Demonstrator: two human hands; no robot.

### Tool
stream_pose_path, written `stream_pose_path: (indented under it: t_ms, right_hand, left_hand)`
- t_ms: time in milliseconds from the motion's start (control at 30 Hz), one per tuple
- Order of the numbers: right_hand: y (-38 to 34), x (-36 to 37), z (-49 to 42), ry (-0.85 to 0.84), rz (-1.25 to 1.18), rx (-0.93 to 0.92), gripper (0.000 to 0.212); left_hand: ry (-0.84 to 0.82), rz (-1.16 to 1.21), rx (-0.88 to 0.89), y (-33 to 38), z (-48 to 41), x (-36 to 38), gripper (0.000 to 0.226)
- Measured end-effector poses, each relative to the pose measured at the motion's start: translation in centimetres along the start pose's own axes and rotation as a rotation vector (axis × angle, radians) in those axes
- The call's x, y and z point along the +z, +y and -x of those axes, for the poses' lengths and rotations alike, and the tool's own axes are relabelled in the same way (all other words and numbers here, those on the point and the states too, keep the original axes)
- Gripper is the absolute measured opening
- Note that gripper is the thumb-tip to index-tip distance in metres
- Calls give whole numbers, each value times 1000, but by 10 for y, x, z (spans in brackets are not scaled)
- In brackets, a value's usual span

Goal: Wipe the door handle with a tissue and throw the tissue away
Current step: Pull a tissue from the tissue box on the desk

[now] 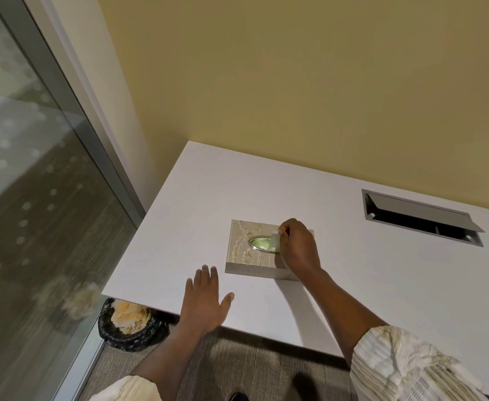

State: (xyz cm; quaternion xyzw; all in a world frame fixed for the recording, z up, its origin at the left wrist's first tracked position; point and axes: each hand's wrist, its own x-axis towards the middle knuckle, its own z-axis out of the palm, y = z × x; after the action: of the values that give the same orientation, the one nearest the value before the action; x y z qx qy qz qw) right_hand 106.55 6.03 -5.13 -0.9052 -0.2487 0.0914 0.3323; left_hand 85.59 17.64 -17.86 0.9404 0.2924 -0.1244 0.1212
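A beige patterned tissue box (244, 247) with an oval slot lies on the white table (382, 270). My right hand (298, 247) is over the slot, its fingertips pinched on the tip of a pale tissue (275, 240) that sticks up out of the box. My left hand (205, 296) lies flat and open on the table near its front edge, just left of the box. No door handle is in view.
A black-lined waste bin (130, 325) with crumpled tissues stands on the floor under the table's left corner. A glass wall with a metal frame (72, 117) runs along the left. A metal cable hatch (419, 218) is set into the table at the right.
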Motion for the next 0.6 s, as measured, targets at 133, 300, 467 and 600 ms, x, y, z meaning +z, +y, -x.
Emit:
stream_pose_path:
  t_ms: [133,300,467,600]
  right_hand:
    - [-3,-4,5,14,-123,21,13]
    - [-6,-7,13,75,-201,-36,15]
    - [-19,-12,13,155,-295,-108,13]
    - [-37,-22,6,177,-347,-183,10]
  left_hand:
    - [-17,-4,-5,1,0,-2,87]
    - [-25,-3,-4,2,2,-8,86]
    - [-31,22,-4,2,1,-13,84]
    - [5,64,-7,4,5,-18,80]
